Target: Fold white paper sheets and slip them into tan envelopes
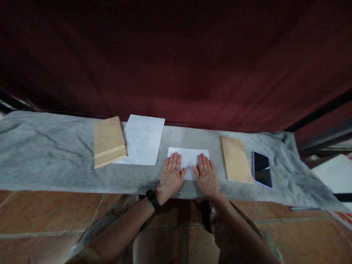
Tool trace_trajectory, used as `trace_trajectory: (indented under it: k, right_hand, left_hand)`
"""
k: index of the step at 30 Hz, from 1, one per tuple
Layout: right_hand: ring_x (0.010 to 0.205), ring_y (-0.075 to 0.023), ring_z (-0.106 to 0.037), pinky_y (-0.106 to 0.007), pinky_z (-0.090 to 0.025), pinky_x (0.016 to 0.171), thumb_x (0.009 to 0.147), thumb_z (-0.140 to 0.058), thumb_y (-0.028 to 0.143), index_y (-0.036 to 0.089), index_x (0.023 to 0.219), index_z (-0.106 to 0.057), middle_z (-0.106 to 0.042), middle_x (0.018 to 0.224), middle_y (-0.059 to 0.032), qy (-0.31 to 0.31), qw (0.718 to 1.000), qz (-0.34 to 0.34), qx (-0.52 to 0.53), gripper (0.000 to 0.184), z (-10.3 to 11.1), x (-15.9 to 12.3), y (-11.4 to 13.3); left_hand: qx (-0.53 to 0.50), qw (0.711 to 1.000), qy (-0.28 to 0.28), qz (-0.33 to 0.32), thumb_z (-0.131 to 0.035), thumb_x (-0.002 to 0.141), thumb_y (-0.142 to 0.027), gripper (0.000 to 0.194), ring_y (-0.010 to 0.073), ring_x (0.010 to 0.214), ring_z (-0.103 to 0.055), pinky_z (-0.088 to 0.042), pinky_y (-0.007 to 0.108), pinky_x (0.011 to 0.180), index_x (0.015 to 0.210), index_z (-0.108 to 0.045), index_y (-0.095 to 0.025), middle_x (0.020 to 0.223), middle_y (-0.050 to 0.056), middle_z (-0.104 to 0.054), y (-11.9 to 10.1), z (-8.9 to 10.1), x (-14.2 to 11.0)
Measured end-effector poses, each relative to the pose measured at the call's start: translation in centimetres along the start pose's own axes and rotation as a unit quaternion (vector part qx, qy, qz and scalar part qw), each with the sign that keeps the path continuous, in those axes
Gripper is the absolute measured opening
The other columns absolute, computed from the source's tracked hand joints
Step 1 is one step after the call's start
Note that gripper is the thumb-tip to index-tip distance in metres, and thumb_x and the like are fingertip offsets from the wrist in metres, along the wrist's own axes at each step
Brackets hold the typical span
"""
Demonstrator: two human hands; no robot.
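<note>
A folded white sheet of paper [188, 157] lies on the grey cloth [55, 154] in front of me. My left hand [171, 175] rests flat on its left part, fingers stretched out and together. My right hand [206, 173] lies flat on its right part in the same way. The thumbs nearly meet over the paper's near edge. A black band sits on my left wrist.
A stack of white paper [143, 139] lies to the left, with a pile of tan envelopes [107, 141] beside it. Right of my hands are a tan envelope [235, 160] and a dark phone [261, 169]. A dark red curtain hangs behind; tiled floor lies below.
</note>
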State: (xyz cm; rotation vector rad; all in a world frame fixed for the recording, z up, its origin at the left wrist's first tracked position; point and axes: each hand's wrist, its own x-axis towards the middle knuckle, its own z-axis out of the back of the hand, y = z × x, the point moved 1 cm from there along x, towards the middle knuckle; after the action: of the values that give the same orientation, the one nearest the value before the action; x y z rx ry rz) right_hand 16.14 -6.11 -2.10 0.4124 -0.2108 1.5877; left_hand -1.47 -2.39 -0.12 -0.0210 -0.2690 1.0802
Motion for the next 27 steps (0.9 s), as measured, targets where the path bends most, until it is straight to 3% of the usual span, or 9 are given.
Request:
trace_trajectory:
  k: [7, 15, 27]
  right_hand:
    - [0.148, -0.0309, -0.039, -0.051, -0.033, 0.119, 0.108, -0.032, 0.044, 0.006, 0.160, -0.028, -0.041, 0.159, -0.0222, -0.029, 0.999, -0.027, -0.008, 0.064, -0.3, 0.0, -0.9]
    - [0.145, -0.0351, -0.043, -0.053, -0.035, 0.117, 0.108, -0.027, 0.047, 0.002, 0.156, -0.036, -0.045, 0.156, -0.0252, -0.028, 0.997, -0.071, -0.024, 0.067, 0.0, 0.7, -1.6]
    - [0.154, -0.0274, -0.028, -0.050, -0.024, 0.125, 0.109, -0.020, 0.041, 0.011, 0.158, -0.037, -0.036, 0.164, -0.0112, 0.069, 0.997, -0.014, 0.038, 0.059, 0.5, 2.5, 0.6]
  left_hand:
    - [-0.004, 0.999, -0.021, 0.024, -0.030, 0.106, -0.043, 0.068, 0.0284, 0.155, -0.025, -0.026, 0.050, 0.125, 0.161, -0.020, -0.005, 0.163, 0.021, -0.032, 0.7, -0.2, 0.3]
    - [0.005, 0.998, -0.031, 0.059, -0.031, 0.105, -0.039, 0.065, 0.0306, 0.155, -0.025, -0.025, 0.051, 0.126, 0.158, -0.028, -0.002, 0.164, 0.022, -0.031, 1.2, -0.4, 0.8]
    - [-0.025, 0.999, 0.034, -0.028, -0.029, 0.105, -0.032, 0.057, 0.0272, 0.156, -0.020, -0.020, 0.048, 0.128, 0.154, -0.038, -0.004, 0.165, 0.015, -0.032, -0.9, 0.3, 2.3]
